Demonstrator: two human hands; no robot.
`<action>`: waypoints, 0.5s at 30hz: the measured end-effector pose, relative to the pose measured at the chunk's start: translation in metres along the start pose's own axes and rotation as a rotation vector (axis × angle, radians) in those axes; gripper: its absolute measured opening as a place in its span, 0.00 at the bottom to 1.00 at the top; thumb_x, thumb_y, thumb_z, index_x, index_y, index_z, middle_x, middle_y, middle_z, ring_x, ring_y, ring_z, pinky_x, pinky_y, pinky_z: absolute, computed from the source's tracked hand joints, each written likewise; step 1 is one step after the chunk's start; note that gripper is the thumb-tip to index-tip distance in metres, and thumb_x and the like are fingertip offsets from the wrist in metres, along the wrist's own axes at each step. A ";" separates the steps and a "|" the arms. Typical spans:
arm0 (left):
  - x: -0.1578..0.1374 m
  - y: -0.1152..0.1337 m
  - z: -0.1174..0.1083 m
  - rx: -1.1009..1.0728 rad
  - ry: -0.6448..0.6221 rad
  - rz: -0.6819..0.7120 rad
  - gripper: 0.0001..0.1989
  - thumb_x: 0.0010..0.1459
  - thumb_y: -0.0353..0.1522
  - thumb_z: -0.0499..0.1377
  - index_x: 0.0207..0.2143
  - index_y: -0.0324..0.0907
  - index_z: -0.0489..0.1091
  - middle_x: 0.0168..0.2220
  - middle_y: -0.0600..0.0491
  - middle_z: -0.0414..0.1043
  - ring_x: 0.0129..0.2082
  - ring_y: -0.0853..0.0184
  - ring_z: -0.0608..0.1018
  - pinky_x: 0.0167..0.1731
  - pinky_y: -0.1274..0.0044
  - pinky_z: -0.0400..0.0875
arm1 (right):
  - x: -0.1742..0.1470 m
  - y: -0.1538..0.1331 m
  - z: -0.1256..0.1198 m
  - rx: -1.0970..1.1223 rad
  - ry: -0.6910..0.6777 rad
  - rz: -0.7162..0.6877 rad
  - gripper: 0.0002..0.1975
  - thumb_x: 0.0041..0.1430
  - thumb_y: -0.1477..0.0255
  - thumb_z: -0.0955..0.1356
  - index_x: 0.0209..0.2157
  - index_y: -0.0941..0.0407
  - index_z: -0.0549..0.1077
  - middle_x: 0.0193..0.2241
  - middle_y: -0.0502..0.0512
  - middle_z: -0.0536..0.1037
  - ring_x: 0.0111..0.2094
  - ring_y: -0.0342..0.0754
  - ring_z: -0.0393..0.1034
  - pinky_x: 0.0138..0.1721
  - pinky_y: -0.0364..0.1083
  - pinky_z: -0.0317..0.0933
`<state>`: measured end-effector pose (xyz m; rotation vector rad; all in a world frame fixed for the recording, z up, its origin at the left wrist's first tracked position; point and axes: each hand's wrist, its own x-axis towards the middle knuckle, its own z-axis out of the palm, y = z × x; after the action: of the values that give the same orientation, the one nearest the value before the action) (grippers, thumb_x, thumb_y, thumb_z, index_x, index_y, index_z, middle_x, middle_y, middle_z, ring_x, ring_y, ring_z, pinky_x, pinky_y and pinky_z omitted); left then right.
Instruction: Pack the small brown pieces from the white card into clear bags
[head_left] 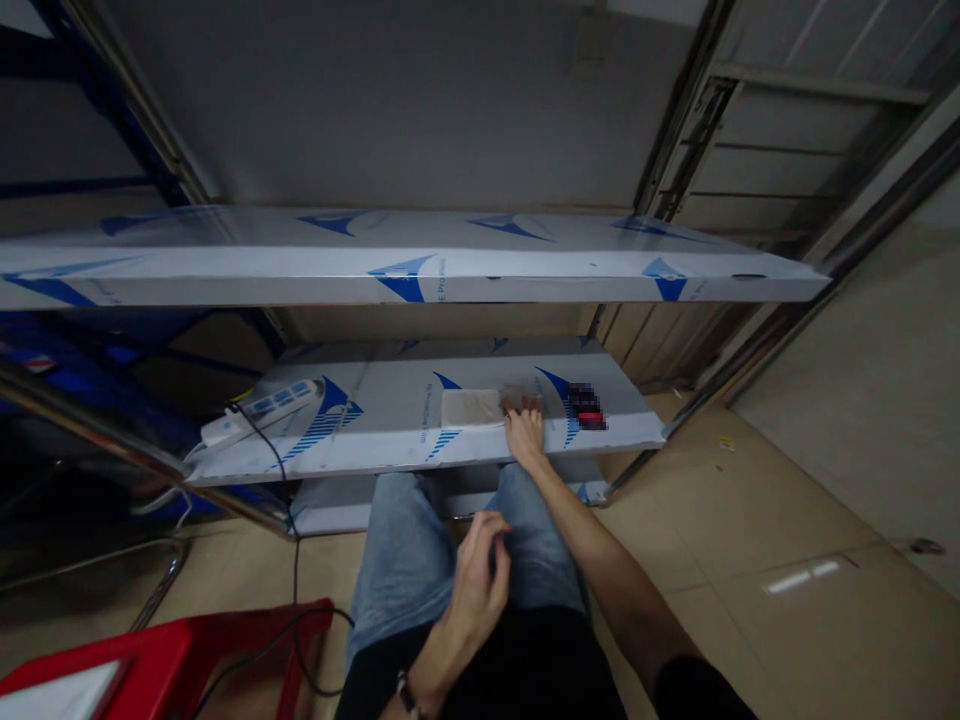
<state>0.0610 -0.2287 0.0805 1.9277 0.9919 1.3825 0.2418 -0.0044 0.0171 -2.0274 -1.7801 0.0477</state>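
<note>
My right hand [525, 434] reaches onto the lower shelf [390, 415], its fingers bent at the near edge of a brownish, see-through packet [520, 397]. The packet's exact kind is too blurred to make out. Touching or close beside it on the left lies a flat white rectangular piece [471, 408]. To the right of the packet is a small dark and red thing [587, 406], pixelated in the picture. My left hand [480, 570] hovers above my lap, fingers loosely curled and thumb apart, with nothing visible in it.
A white power strip [259, 412] with a dark cable lies at the shelf's left end. Above runs an upper shelf [315, 276] in blue-printed film. A red plastic stool [202, 640] stands at lower left, and metal posts flank the shelves.
</note>
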 end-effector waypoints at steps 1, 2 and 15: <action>0.003 -0.008 0.005 -0.003 -0.042 -0.025 0.12 0.66 0.25 0.48 0.46 0.45 0.68 0.41 0.47 0.70 0.44 0.62 0.75 0.45 0.69 0.71 | 0.006 -0.002 0.005 -0.027 -0.045 0.003 0.26 0.69 0.69 0.62 0.66 0.49 0.64 0.68 0.63 0.57 0.70 0.63 0.41 0.65 0.60 0.40; 0.005 -0.014 0.009 -0.005 -0.079 -0.048 0.14 0.66 0.24 0.48 0.47 0.45 0.67 0.42 0.47 0.70 0.45 0.62 0.74 0.46 0.69 0.71 | 0.009 -0.003 0.010 -0.047 -0.078 0.015 0.26 0.69 0.68 0.62 0.67 0.50 0.64 0.68 0.64 0.59 0.70 0.63 0.42 0.65 0.60 0.39; 0.020 -0.040 0.008 -0.077 0.015 -0.291 0.13 0.60 0.27 0.52 0.47 0.43 0.69 0.41 0.49 0.69 0.40 0.62 0.74 0.44 0.71 0.69 | 0.008 -0.014 -0.008 0.135 0.005 0.110 0.31 0.70 0.68 0.58 0.71 0.60 0.52 0.69 0.67 0.57 0.72 0.58 0.40 0.67 0.65 0.35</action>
<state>0.0631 -0.1897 0.0570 1.6437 1.1565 1.2500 0.2322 0.0020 0.0316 -2.0241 -1.6158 0.1913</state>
